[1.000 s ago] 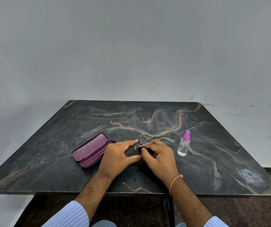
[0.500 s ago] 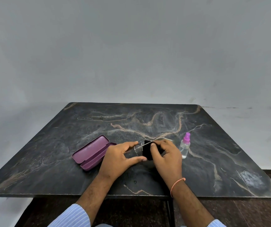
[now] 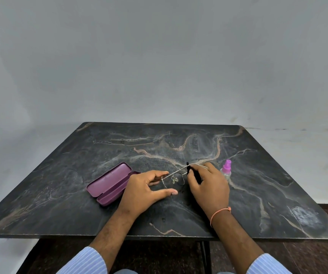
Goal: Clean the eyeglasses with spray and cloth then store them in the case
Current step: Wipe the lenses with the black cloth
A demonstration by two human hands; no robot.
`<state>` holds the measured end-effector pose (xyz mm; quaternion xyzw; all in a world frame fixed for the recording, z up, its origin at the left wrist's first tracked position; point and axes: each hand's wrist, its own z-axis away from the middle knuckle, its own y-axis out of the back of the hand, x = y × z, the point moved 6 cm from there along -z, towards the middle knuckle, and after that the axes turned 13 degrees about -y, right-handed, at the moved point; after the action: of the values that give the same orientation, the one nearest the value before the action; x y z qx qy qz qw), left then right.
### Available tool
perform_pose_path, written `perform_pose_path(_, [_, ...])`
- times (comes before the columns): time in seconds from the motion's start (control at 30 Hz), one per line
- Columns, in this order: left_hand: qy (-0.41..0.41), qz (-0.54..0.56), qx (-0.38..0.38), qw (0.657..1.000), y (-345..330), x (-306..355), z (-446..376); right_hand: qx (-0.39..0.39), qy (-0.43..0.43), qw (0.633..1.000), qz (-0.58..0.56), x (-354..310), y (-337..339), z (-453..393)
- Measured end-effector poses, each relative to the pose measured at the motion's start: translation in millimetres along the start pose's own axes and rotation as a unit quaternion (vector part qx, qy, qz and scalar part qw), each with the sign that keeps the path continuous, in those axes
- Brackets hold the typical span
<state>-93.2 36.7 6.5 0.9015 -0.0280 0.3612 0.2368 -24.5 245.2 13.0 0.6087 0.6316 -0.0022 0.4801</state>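
Here both hands (image 3: 176,184) hold the eyeglasses (image 3: 174,179) above the table (image 3: 60,194).

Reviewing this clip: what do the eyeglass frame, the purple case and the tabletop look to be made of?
Thin silver wire-rimmed eyeglasses: apparently metal, slim and glinting. Open purple hard-shell case: rigid, matte with a soft sheen, probably coated metal or plastic. Dark tabletop: marble-like stone or a laminate imitating it, with tan and white veining.

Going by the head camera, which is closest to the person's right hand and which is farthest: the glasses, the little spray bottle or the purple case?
From the right hand:
1. Eyeglasses, held in it, along with a black cloth.
2. Spray bottle, standing just to the hand's right, partly behind it.
3. Purple case, lying open, beyond the left hand.
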Motion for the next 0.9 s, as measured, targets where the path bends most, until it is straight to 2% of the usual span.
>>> perform_pose_path(0.07, [-0.001, 0.0, 0.0, 1.0, 0.1, 0.9, 0.5, -0.013, 0.026, 0.999, 0.02, -0.9, -6.9, 2.9])
perform_pose_path(0.23, [-0.004, 0.002, -0.005, 1.0, -1.3, 1.8, 0.7, -0.132, 0.086, 0.987, 0.04, -3.9, -27.7, 7.7])
perform_pose_path(0.33, [-0.004, 0.005, 0.0, 1.0, -0.3, -0.5, 1.5, -0.171, 0.075, 0.982, 0.004, -4.4, -29.9, 8.0])
perform_pose_path(0.43, [-0.005, 0.006, -0.005, 1.0, -0.3, -1.1, 1.5, -0.198, 0.059, 0.975, -0.083, -3.4, -27.8, 5.8])
perform_pose_path(0.53, [-0.01, 0.003, -0.008, 1.0, -0.4, -0.3, 0.9, -0.201, 0.041, 0.972, -0.117, -1.5, -25.2, 2.6])
perform_pose_path(0.7, [-0.006, 0.005, -0.008, 1.0, -0.8, -1.1, 0.8, -0.184, 0.035, 0.981, -0.058, 0.3, -28.1, 0.8])
perform_pose_path(0.83, [-0.005, 0.006, -0.011, 1.0, -1.2, -1.9, 2.0, -0.211, 0.047, 0.97, -0.115, 0.4, -27.5, 3.5])
perform_pose_path(0.9, [-0.006, 0.008, -0.012, 1.0, -1.3, -1.5, 1.8, -0.206, 0.046, 0.971, -0.109, 0.1, -27.6, 3.4])
